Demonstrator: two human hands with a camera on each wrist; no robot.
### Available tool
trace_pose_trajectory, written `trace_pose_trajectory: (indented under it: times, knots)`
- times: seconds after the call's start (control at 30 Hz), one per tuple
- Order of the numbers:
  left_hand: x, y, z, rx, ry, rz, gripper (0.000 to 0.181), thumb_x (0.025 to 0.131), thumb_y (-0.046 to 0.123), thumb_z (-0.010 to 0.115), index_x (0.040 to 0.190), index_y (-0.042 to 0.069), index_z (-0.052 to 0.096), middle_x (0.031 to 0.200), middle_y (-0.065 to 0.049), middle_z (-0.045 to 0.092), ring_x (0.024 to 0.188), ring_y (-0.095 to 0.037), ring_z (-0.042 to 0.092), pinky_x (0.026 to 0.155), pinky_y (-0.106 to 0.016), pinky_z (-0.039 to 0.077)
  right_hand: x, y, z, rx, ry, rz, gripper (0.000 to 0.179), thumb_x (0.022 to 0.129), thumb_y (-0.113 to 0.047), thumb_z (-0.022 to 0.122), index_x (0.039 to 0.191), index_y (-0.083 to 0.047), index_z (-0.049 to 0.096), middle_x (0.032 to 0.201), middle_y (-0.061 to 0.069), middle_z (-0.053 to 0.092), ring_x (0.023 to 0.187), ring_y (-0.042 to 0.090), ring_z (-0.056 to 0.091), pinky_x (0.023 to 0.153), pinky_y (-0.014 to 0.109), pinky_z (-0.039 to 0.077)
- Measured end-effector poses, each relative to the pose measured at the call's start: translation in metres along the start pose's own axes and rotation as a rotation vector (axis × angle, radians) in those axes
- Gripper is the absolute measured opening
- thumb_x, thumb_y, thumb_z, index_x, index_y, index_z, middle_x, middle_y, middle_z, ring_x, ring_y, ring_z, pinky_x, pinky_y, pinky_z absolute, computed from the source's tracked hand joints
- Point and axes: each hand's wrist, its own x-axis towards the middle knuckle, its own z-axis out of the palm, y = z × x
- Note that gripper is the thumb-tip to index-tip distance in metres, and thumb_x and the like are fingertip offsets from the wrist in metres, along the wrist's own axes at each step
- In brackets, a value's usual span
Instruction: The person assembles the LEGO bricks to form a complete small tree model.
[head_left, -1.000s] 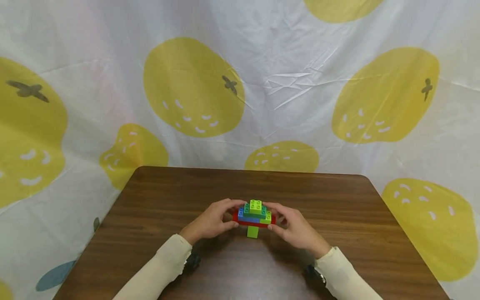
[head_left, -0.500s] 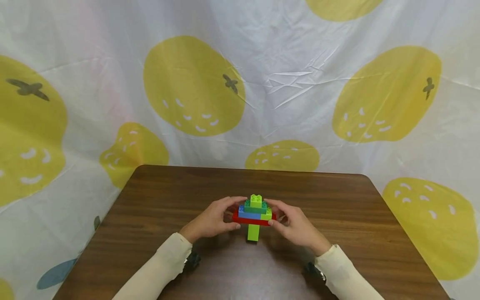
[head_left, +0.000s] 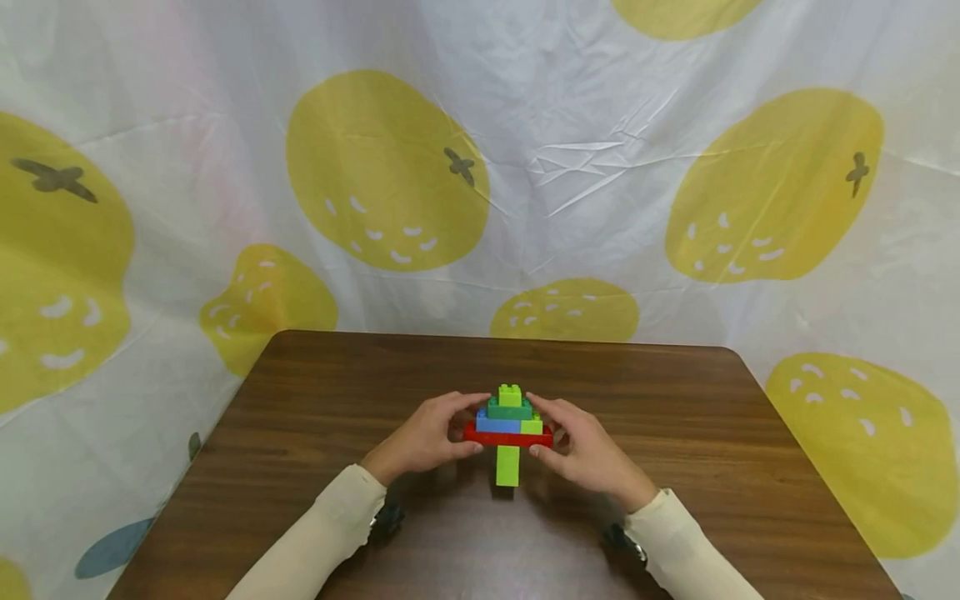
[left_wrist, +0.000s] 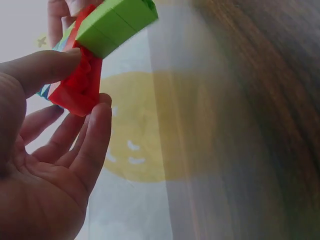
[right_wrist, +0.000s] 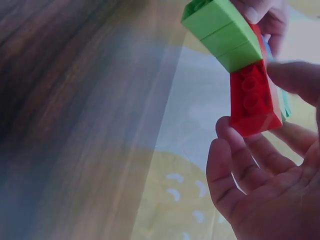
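Observation:
A tree-shaped toy brick model [head_left: 508, 438] is held upright between both hands over the table. Its long red brick [head_left: 491, 437] carries a blue brick [head_left: 498, 425] and a lime brick [head_left: 531, 426], then a dark green one [head_left: 509, 412] and a lime one on top. Under the red brick hangs a trunk of stacked lime bricks [left_wrist: 117, 25]. My left hand [head_left: 429, 435] grips the red brick's left end, thumb on the near side and fingers behind and below. My right hand [head_left: 592, 450] grips the right end likewise; hollow tubes show on the red brick's underside [right_wrist: 252, 92].
The brown wooden table [head_left: 360, 375] spreads beneath both arms, a dark shadow lying under the trunk. A white curtain [head_left: 570, 208] printed with yellow fruit hangs right behind its far edge. Dark wrist devices [head_left: 387, 517] sit below the cream sleeves [head_left: 322, 533].
The model has been tipped upright: its top has risen, the studs show less, and more of the lime trunk shows underneath. Both hands stay on the red brick, almost in place.

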Motion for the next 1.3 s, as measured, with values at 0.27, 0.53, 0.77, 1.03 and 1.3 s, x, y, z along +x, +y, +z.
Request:
trace_pose_trajectory:
  times: [0.27,0.53,0.77,1.03,1.3]
  knots:
    - [0.000,0.001,0.000,0.016,0.007,-0.009,0.071,0.090,0.020,0.086,0.153,0.014,0.055,0.129,-0.002,0.065,0.107,-0.016,0.069,0.086,-0.023,0.061,0.004,0.000,0.000,-0.059,-0.019,-0.001,0.076,0.088,-0.015,0.088,0.155,-0.009,0.053,0.104,-0.003,0.062,0.085,0.018,0.062,0.073,0.029,0.059]
    - [0.005,-0.002,-0.005,0.016,0.006,-0.003,0.068,0.090,0.024,0.087,0.151,0.014,0.058,0.126,-0.002,0.068,0.104,-0.015,0.067,0.086,-0.026,0.060,0.009,0.003,-0.003,-0.080,-0.026,-0.016,0.074,0.088,-0.016,0.088,0.152,-0.006,0.055,0.099,-0.003,0.065,0.083,0.016,0.061,0.072,0.027,0.057]
    - [0.013,-0.009,-0.008,-0.021,-0.007,-0.021,0.067,0.090,0.025,0.087,0.149,0.011,0.059,0.129,-0.005,0.068,0.103,-0.016,0.067,0.085,-0.025,0.060,0.017,0.007,-0.004,-0.032,-0.049,0.031,0.071,0.090,-0.017,0.086,0.153,-0.006,0.055,0.100,0.002,0.068,0.081,0.015,0.061,0.071,0.025,0.056]
    - [0.026,-0.019,-0.010,-0.053,-0.010,-0.079,0.067,0.091,0.028,0.086,0.149,0.010,0.059,0.133,-0.006,0.069,0.104,-0.017,0.068,0.088,-0.030,0.061,0.030,0.020,-0.003,0.032,-0.058,0.108,0.070,0.091,-0.017,0.084,0.153,-0.008,0.055,0.102,0.004,0.069,0.084,0.022,0.062,0.069,0.027,0.056]
    - [0.036,-0.029,-0.005,-0.046,-0.022,-0.133,0.066,0.091,0.032,0.085,0.149,0.012,0.060,0.134,-0.006,0.069,0.108,-0.018,0.067,0.095,-0.038,0.060,0.038,0.039,0.003,0.000,-0.073,0.116,0.065,0.091,-0.018,0.083,0.150,-0.007,0.058,0.105,0.003,0.073,0.085,0.015,0.065,0.074,0.027,0.056]
